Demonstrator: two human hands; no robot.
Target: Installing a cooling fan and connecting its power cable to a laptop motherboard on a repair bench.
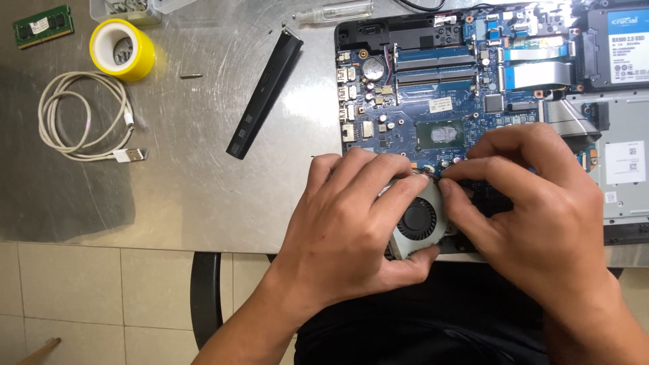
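Observation:
An opened laptop lies on the metal table with its blue motherboard (433,101) exposed. At the board's near edge sits a grey cooling fan (418,223) with a black rotor. My left hand (351,223) grips the fan's left and near sides, thumb under its front corner. My right hand (534,203) rests on the fan's right side, its fingertips pinching a thin wire (427,174) at the fan's top edge. Both hands hide the lower part of the board.
A black optical drive bezel (265,94) lies left of the laptop. A yellow tape roll (122,49), a coiled white cable (84,115), a green memory module (43,26) and a loose screw (191,76) sit farther left. A drive (625,44) fills the laptop's right corner.

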